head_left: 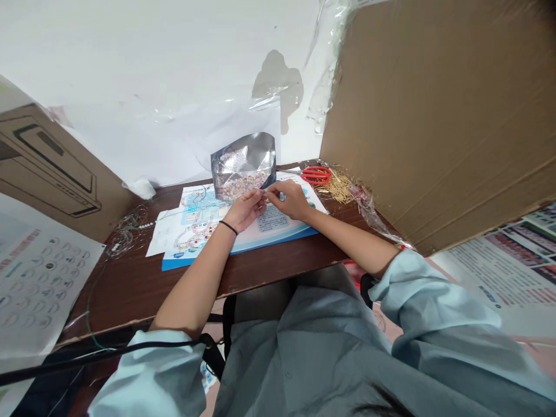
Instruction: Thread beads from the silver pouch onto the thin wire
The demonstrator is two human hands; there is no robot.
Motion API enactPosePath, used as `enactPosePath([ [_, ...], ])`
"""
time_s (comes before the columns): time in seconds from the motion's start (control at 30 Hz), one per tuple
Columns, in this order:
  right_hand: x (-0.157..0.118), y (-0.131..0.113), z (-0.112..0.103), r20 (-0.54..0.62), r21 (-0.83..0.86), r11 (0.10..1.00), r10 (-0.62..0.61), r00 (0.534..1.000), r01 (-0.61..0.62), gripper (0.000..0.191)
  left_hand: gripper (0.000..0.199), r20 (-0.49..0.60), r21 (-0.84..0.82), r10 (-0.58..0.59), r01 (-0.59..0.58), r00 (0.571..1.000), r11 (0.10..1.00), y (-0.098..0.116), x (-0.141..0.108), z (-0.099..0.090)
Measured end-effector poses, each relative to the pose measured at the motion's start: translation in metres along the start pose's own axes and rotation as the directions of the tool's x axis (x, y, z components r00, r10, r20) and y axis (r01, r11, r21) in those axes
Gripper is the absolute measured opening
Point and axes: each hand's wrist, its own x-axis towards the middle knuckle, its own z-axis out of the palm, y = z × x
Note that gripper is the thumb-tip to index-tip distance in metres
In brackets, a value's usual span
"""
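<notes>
My left hand and my right hand meet above a printed sheet, their fingertips pinched together around something too fine to make out. Just beyond them stands a silver foil bag holding many small multicoloured beads. The printed sheet shows bead patterns and lies on a blue-edged board. Red-handled scissors lie to the right of my right hand, next to a bundle of gold pins.
A brown wooden table holds everything. Coiled thin wire lies at its left. A large cardboard sheet stands at the right, a cardboard box at the left, and white plastic sheeting hangs behind.
</notes>
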Motion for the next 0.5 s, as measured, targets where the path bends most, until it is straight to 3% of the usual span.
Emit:
enactPosePath([
  [0.5,0.0001,-0.0011,-0.0005,-0.014,-0.015,1.000,0.004,1.000,-0.004,0.016,0.009,-0.003,0.012,0.014,-0.014,1.000,1.000,-0.0013,0.0010,-0.0009],
])
